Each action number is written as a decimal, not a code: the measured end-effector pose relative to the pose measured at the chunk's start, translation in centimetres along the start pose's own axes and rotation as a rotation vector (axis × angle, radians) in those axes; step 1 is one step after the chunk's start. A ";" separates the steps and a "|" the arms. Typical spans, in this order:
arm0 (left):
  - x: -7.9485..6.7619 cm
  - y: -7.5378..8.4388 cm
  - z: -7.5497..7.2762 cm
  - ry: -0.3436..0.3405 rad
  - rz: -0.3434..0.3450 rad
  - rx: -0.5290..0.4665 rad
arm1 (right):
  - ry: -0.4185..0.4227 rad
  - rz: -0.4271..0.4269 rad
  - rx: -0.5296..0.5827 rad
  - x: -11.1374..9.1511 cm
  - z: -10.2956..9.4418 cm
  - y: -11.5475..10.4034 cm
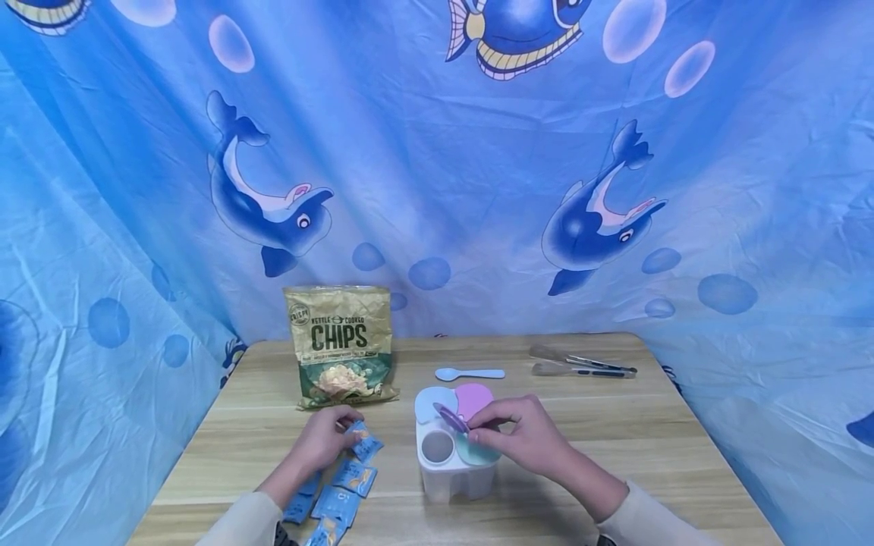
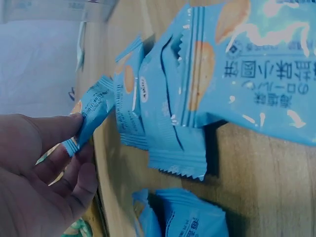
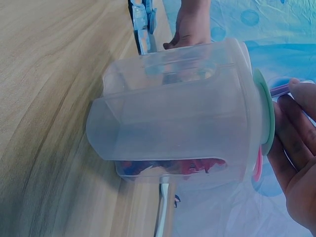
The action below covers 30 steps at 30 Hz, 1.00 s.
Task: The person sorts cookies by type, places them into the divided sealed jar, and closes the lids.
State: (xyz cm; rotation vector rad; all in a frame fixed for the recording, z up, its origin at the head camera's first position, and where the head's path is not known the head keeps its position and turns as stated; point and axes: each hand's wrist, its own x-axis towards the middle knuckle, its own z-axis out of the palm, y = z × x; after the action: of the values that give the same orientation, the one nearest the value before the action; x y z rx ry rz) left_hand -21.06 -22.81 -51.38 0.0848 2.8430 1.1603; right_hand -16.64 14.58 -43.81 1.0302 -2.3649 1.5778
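My left hand (image 1: 319,440) pinches a small blue snack packet (image 2: 95,111) between thumb and fingers, left of the container. Several similar blue packets (image 1: 336,503) lie on the table beside and below that hand. With thumb and fingertips my right hand (image 1: 524,438) holds a purple lid (image 1: 451,418) tilted up over the translucent white container (image 1: 437,485). The round opening (image 1: 437,447) at its front left is uncovered. Light blue (image 1: 433,402), pink (image 1: 474,399) and green lids (image 3: 266,112) cover the other sections. Red and dark contents (image 3: 197,167) show through one side wall.
Behind the left hand a bag of chips (image 1: 344,349) stands upright. A light blue spoon (image 1: 470,374) lies behind the container, and tongs (image 1: 583,366) lie at the back right. A blue sea-print curtain (image 1: 437,189) hangs behind the wooden table (image 1: 635,455).
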 end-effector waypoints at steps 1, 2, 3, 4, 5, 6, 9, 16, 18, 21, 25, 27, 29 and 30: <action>0.0 0.1 -0.2 0.005 -0.006 -0.012 | 0.001 0.002 -0.002 0.0 0.0 0.0; -0.1 0.2 -0.4 0.011 -0.009 -0.021 | 0.003 0.004 -0.004 0.0 0.0 0.0; -0.1 0.3 -0.6 0.019 -0.012 -0.032 | 0.004 0.007 -0.007 0.0 0.0 0.0; -0.2 0.5 -0.9 0.026 -0.009 -0.044 | 0.006 0.008 -0.011 0.0 0.0 0.0; -0.4 0.7 -1.2 0.032 -0.008 -0.055 | 0.007 0.011 -0.014 0.0 0.1 0.0; -0.5 1.0 -1.4 0.039 -0.004 -0.069 | 0.010 0.010 -0.016 -0.1 0.1 0.0; -1.1 2.1 -2.3 0.063 0.026 -0.094 | 0.013 0.012 -0.019 -0.1 0.1 0.0; -2.8 5.8 -3.6 0.083 0.093 -0.140 | 0.016 0.012 -0.026 -0.1 0.1 -0.1; -3.4 7.1 -3.7 0.080 0.105 -0.157 | 0.017 0.008 -0.030 0.0 0.1 -0.1; -4.1 8.9 -3.7 0.072 0.132 -0.190 | 0.018 0.004 -0.033 0.0 0.1 -0.1; -5.0 11.1 -3.5 0.059 0.198 -0.236 | 0.019 0.011 -0.038 0.0 0.1 0.0; -5.4 11.9 -3.2 0.046 0.237 -0.257 | 0.019 0.016 -0.040 0.0 0.1 0.0; -5.6 12.5 -2.9 0.025 0.275 -0.267 | 0.020 0.018 -0.039 0.0 0.1 0.0; -5.7 12.8 -2.7 0.015 0.293 -0.266 | 0.021 0.018 -0.039 0.0 0.2 0.0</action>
State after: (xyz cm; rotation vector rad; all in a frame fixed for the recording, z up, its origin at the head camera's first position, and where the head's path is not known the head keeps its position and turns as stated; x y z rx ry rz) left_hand -15.27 -15.98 -40.29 0.4912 2.7226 1.5877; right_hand -16.56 14.47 -43.89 0.9823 -2.3885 1.5339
